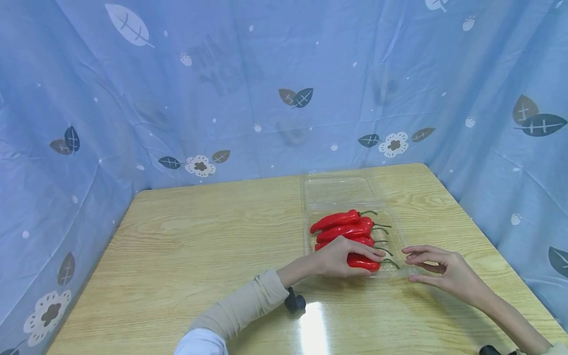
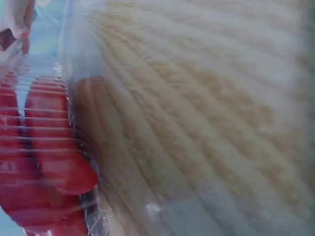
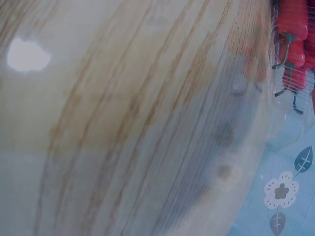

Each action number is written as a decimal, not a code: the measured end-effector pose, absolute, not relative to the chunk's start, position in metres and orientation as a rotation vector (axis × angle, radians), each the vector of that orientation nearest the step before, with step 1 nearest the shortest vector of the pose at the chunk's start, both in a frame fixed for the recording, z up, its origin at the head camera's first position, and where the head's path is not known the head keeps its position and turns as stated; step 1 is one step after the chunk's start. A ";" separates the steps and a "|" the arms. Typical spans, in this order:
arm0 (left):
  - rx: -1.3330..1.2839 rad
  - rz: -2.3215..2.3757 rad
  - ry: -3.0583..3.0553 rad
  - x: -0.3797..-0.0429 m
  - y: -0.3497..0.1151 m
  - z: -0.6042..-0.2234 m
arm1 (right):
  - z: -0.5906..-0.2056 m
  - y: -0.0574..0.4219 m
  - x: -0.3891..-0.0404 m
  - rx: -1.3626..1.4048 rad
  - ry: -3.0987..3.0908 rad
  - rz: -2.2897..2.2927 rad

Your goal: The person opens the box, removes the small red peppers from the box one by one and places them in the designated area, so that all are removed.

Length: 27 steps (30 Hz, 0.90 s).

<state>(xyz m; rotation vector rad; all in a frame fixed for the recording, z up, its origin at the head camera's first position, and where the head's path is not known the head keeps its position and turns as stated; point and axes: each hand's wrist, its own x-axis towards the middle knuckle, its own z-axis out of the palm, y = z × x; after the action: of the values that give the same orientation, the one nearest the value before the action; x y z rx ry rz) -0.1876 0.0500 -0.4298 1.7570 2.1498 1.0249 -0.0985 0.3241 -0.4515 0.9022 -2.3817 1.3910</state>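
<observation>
Several long red chili peppers (image 1: 340, 230) with green stems lie side by side in a clear plastic clamshell box (image 1: 306, 236), its lid (image 1: 339, 187) folded back. My left hand (image 1: 339, 256) reaches over the box and grips the nearest red pepper (image 1: 361, 262), fingers across its top and thumb on the near side. The palm hides the pepper's tip end. At the box's right edge my right hand (image 1: 443, 271) holds nothing, its thumb and fingers apart. Through the ridged clear wall, the left wrist view shows red peppers (image 2: 54, 142); others (image 3: 294, 49) appear top right in the right wrist view.
The box sits on a wood-grain table (image 1: 199, 256), toward its right side. A blue curtain (image 1: 248, 98) with leaves and flowers encloses the back and sides. Light glares off the tabletop near the front. A dark wrist device (image 1: 294, 301) hangs under the left forearm.
</observation>
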 end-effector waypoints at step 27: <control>1.735 1.034 2.157 -0.188 0.042 -0.429 | -0.448 0.324 -0.098 0.864 -2.421 1.331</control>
<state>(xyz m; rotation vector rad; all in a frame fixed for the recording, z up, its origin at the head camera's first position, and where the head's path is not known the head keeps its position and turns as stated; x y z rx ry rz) -0.1879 0.0420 -0.4291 1.7355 2.1568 1.0344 -0.0977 0.3239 -0.4484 0.8636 -2.4210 1.3307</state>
